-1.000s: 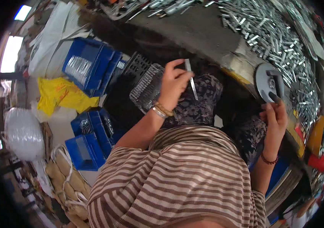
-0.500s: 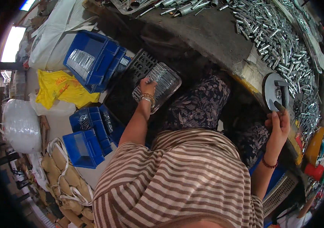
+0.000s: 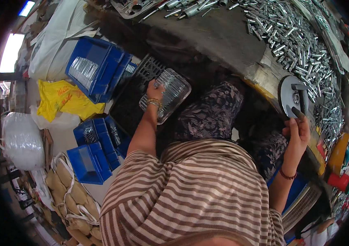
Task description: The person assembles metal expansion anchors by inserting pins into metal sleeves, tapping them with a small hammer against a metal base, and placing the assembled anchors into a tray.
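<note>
My left hand (image 3: 155, 91) is over a clear plastic tray (image 3: 171, 111) of slim silvery metal pieces (image 3: 173, 87) lying side by side. Its fingers are curled down at the tray's left side, and what they pinch, if anything, is too small to make out. On the right, my right hand (image 3: 298, 133) is raised beside a round grey metal disc (image 3: 286, 95) with a dark upright part on it. A dark cover appears to sit on the index fingertip, which points at the disc's near edge. The thumb stands alongside, the other fingers are bent, and no held piece shows.
A worktable (image 3: 219, 39) carries a large heap of short metal tubes (image 3: 295, 45). Blue bins (image 3: 87, 164) stand at the left near a yellow bag (image 3: 66, 98), and a black crate (image 3: 121, 108) lies under the tray. A red container (image 3: 338, 183) sits at the far right.
My left hand has shifted slightly toward the tray's far left side, its fingers more bunched. My right hand stays beside the disc. The whole view has tilted a little.
</note>
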Demonstrator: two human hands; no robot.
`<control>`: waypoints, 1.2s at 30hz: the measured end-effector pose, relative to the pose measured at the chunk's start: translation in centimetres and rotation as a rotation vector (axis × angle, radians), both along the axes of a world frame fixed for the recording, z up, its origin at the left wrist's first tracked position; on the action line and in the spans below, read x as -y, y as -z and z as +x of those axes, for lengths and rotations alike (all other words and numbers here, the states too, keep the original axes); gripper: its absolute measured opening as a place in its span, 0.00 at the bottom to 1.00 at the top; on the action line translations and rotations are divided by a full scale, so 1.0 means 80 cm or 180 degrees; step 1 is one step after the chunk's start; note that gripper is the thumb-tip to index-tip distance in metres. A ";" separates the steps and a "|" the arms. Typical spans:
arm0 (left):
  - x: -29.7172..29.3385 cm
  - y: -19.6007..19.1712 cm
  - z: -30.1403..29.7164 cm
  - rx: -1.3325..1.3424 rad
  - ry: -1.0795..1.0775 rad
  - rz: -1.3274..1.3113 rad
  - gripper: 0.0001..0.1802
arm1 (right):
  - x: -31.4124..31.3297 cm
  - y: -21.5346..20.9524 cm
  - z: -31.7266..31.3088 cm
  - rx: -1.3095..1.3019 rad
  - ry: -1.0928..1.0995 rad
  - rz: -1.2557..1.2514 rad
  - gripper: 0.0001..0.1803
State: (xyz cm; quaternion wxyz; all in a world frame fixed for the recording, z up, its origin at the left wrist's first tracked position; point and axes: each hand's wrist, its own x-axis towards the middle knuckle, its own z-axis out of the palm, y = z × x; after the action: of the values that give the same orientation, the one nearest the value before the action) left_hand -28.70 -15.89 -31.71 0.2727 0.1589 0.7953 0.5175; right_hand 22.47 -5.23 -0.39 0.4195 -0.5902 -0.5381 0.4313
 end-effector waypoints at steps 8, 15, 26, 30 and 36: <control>-0.086 -0.169 0.014 -0.1060 -0.0113 0.1338 0.15 | 0.002 0.003 -0.006 -0.0386 0.0062 -0.0089 0.16; -0.203 -0.405 0.219 -0.1373 0.2092 0.1708 0.08 | 0.012 -0.014 -0.015 -0.0604 -0.0164 -0.0183 0.15; -0.303 -0.395 0.334 -0.3338 0.3069 0.1111 0.11 | 0.029 -0.024 0.017 -0.0276 -0.0159 0.0220 0.13; -0.287 -0.415 0.334 -0.3214 0.3120 0.0715 0.13 | 0.033 -0.034 0.039 0.0409 0.0069 0.0823 0.13; -0.260 -0.427 0.311 -0.3050 0.3372 0.0650 0.16 | -0.024 -0.050 0.112 0.2027 0.0724 0.1455 0.12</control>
State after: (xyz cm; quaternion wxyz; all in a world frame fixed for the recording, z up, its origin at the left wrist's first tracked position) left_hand -3.82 4.93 2.49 0.0921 0.7575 0.5913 0.2610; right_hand 31.46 -3.30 3.57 0.3973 -0.6415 -0.6545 0.0471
